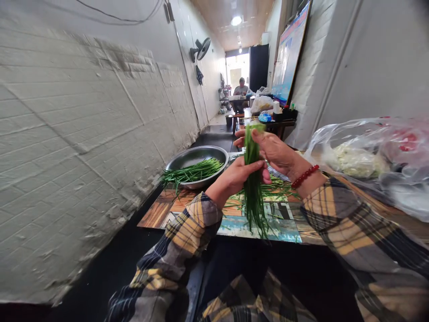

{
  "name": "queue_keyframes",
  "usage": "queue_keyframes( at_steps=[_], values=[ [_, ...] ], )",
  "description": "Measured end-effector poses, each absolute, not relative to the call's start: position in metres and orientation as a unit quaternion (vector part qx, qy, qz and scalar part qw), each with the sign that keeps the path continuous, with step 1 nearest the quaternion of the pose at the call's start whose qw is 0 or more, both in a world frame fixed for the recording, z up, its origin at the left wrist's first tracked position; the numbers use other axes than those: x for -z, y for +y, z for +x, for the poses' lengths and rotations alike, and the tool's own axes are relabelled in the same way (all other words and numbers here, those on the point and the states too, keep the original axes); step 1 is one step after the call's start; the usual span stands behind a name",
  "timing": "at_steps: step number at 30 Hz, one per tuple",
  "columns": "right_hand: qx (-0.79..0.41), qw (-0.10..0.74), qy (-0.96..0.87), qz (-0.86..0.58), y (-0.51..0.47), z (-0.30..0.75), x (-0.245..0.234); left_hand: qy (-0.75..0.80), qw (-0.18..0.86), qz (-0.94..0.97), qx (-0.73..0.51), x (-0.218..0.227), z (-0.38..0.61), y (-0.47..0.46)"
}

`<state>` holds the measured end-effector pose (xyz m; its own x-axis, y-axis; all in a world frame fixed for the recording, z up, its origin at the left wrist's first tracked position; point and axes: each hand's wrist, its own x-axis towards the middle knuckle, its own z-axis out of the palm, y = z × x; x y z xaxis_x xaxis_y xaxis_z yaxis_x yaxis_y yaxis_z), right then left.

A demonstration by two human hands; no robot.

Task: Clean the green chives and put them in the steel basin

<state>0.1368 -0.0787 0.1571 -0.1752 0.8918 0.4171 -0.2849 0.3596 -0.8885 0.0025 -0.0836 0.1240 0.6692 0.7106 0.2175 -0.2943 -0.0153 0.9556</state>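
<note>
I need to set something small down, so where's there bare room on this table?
Bare wood shows at the near left corner of the table, bordered by the steel bowl, the left sleeve and the front edge. It's crowded in the middle with scattered green stems, and along the right with plastic bags.

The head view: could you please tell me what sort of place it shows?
Possibly a small eatery, judging by the wall fan, the wall board and the metal bowl of green stalks.
</note>
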Motion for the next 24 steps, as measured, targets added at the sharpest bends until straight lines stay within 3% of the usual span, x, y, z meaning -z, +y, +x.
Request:
queue_keyframes(
  at_steps=[1, 4, 10, 17, 24],
  values=[
    [-0.496, 0.560, -0.609, -0.263, -0.077, 0.139, -0.149, 0.182, 0.676, 0.586, -0.408, -0.120, -0.001, -0.080],
    [-0.432, 0.601, -0.585, -0.332, -0.075, 0.151, -0.120, 0.199, 0.667, 0.519, -0.496, -0.112, -0.020, -0.066],
    [-0.467, 0.540, -0.588, -0.380, -0.087, 0.162, -0.066, 0.238, 0.643, 0.416, -0.598, -0.111, -0.053, -0.058],
    [-0.432, 0.458, -0.690, -0.359, -0.098, 0.146, -0.049, 0.266, 0.617, 0.358, -0.648, -0.114, -0.056, -0.063],
    [-0.277, 0.399, -0.772, -0.410, -0.104, 0.125, -0.035, 0.270, 0.613, 0.300, -0.679, -0.101, -0.062, -0.060]
  ],
)
